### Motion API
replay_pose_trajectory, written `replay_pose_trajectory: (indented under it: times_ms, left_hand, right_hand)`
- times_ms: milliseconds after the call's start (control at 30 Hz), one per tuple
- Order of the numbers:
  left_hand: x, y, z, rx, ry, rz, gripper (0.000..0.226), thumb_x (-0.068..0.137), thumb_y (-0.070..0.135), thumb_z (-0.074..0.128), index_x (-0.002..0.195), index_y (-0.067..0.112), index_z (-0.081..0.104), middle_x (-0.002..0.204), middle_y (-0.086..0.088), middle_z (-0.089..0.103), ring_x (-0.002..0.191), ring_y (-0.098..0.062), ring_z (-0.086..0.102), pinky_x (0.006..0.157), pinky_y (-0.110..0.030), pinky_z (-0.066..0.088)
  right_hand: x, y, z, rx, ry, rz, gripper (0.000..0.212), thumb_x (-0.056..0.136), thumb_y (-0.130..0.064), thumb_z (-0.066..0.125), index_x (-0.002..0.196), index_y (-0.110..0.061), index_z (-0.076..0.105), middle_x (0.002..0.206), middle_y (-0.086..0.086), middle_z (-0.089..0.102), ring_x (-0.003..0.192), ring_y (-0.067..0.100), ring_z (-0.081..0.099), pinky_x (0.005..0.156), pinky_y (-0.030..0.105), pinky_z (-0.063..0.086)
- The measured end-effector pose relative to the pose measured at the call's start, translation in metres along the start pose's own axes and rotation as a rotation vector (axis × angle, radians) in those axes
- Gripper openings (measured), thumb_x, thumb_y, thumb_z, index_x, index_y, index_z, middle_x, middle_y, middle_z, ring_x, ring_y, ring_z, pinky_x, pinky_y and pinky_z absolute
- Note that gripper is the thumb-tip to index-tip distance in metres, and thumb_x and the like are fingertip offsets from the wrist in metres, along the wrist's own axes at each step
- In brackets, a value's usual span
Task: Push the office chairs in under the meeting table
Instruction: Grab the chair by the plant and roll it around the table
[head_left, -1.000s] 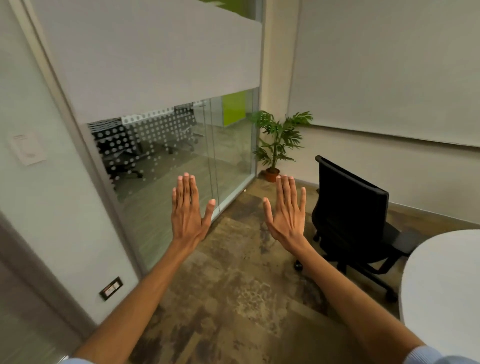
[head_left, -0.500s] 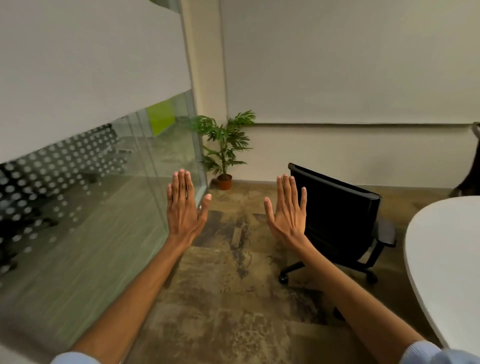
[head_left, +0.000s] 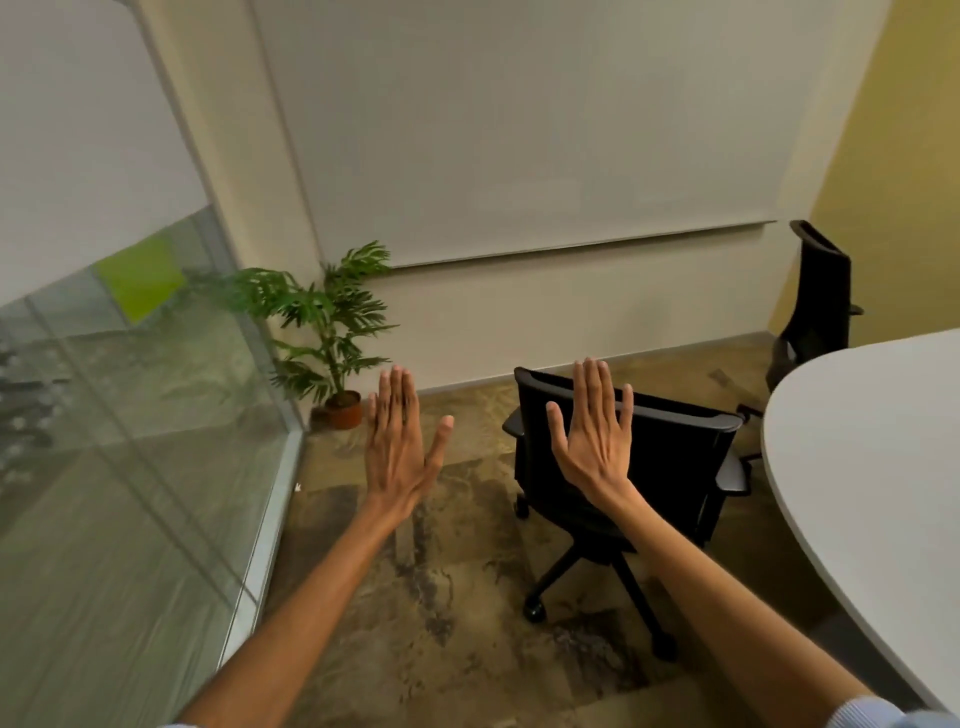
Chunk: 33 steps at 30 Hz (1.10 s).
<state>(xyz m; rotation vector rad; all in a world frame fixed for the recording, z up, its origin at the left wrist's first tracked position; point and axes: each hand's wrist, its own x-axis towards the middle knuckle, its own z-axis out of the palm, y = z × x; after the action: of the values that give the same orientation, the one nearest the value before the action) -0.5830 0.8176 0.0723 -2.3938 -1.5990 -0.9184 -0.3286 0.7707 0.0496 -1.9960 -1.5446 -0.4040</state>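
A black office chair (head_left: 675, 467) on castors stands on the carpet a little left of the white meeting table (head_left: 872, 467), its back turned towards me, pulled out from the table. A second black chair (head_left: 821, 296) stands further back, behind the table's far edge. My left hand (head_left: 400, 447) is held up flat with fingers extended, holding nothing, left of the near chair. My right hand (head_left: 597, 441) is raised the same way in front of the chair's backrest; whether it touches the backrest I cannot tell.
A glass partition wall (head_left: 130, 467) runs along the left. A potted plant (head_left: 332, 332) stands in the far corner by it. A large white board or blind (head_left: 519, 130) covers the far wall. Patterned carpet (head_left: 441, 597) lies between me and the chair.
My view has swung to the right, bringing the near chair to the centre, more of the table into sight and the second chair into view. Both hands stay raised and flat.
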Motion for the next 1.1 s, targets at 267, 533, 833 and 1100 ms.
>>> replay_pose_trajectory:
  times_ms: [267,533,833,1100]
  left_hand:
    - [0.133,0.023,0.092,-0.144,-0.101,0.216,0.081,0.096,0.056,0.029,0.152,0.008,-0.004,0.162,-0.01,-0.006,0.148,-0.018,-0.013,0.122,-0.042,0.0]
    - [0.182,0.075,0.181,-0.254,-0.313,0.508,0.086,0.09,0.064,0.037,0.151,0.005,0.02,0.159,-0.015,0.016,0.149,-0.027,0.009,0.122,-0.044,0.013]
    - [0.223,0.071,0.256,-0.386,-0.555,0.883,0.062,0.082,0.072,0.042,0.085,0.016,0.068,0.068,0.0,0.069,0.065,-0.017,0.067,0.066,-0.036,0.055]
    - [0.253,0.063,0.277,-0.326,-0.584,1.156,0.06,0.086,0.07,0.043,0.067,0.014,0.053,0.069,-0.007,0.066,0.067,-0.026,0.066,0.059,-0.033,0.039]
  right_hand:
    - [0.07,0.046,0.049,-0.125,-0.003,0.207,0.072,0.099,-0.053,0.023,0.154,-0.014,-0.001,0.163,0.004,-0.005,0.148,0.017,-0.007,0.12,0.05,0.003]
    - [0.088,0.091,0.075,-0.211,-0.021,0.324,0.069,0.098,-0.054,0.029,0.152,-0.014,0.016,0.162,0.005,0.006,0.149,0.017,-0.001,0.12,0.047,0.002]
    - [0.079,0.096,0.11,-0.321,0.061,0.574,0.038,0.096,-0.048,0.042,0.106,-0.012,0.038,0.111,0.008,0.04,0.101,0.025,0.044,0.093,0.039,0.04]
    - [0.092,0.086,0.113,-0.482,-0.047,0.659,0.041,0.099,-0.041,0.031,0.068,-0.016,0.042,0.067,-0.002,0.044,0.065,0.018,0.039,0.076,0.036,0.038]
